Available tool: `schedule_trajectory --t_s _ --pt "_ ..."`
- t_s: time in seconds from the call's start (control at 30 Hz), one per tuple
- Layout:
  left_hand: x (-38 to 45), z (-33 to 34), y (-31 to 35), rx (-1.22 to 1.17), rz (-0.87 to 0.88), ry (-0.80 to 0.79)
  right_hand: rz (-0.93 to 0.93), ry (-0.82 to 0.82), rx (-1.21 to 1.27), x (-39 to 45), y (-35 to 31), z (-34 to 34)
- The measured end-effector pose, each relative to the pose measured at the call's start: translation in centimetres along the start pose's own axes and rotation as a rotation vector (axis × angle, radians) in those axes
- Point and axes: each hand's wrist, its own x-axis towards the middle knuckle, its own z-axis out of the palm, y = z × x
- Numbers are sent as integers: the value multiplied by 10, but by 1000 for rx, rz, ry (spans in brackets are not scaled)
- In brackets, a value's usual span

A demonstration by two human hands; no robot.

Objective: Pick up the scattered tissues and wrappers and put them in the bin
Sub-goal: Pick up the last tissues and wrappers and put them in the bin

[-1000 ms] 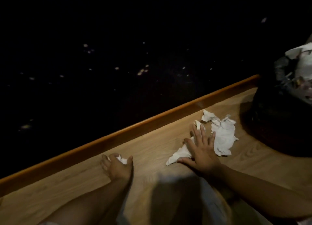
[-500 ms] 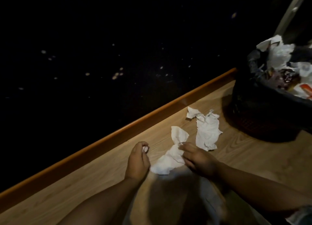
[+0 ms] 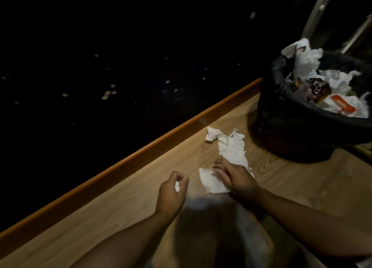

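Note:
My left hand (image 3: 171,193) is curled round a small white tissue scrap (image 3: 177,185) just above the wooden surface. My right hand (image 3: 235,177) grips a flat white tissue (image 3: 211,181) that lies on the wood under its fingers. A longer crumpled tissue (image 3: 229,145) stretches from that hand toward the bin. The black bin (image 3: 298,124) stands at the right, lined with a dark bag and filled with white tissues and an orange wrapper (image 3: 342,104).
The wooden surface (image 3: 120,217) ends at an orange raised edge (image 3: 141,157) running diagonally; beyond it lies a dark floor with small pale specks. Metal bars (image 3: 318,12) rise behind the bin. A shadow falls between my forearms.
My right hand has drawn the near tissue together and moved to the longer tissue's near end. My left hand has come rightward, close to the right one. The view has shifted toward the bin.

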Motion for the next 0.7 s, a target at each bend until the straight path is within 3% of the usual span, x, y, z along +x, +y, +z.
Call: schedule_trajectory --t_s 0.1,0.27,0.33,0.47,0.63,0.7 --pt "9 13 15 -7 54 11 113 164 25 8 2 -15" --pt "32 30 40 -40 182 9 361 582 161 38 16 -44" --pt "51 35 59 10 164 28 396 651 217 47 19 -53" --pt "109 51 84 212 210 -47 337 506 101 50 36 -39" --pt "157 79 98 448 321 -358 -31 225 -281 12 72 -8" --pt "167 91 96 569 383 -471 -17 231 -384 1 77 5"
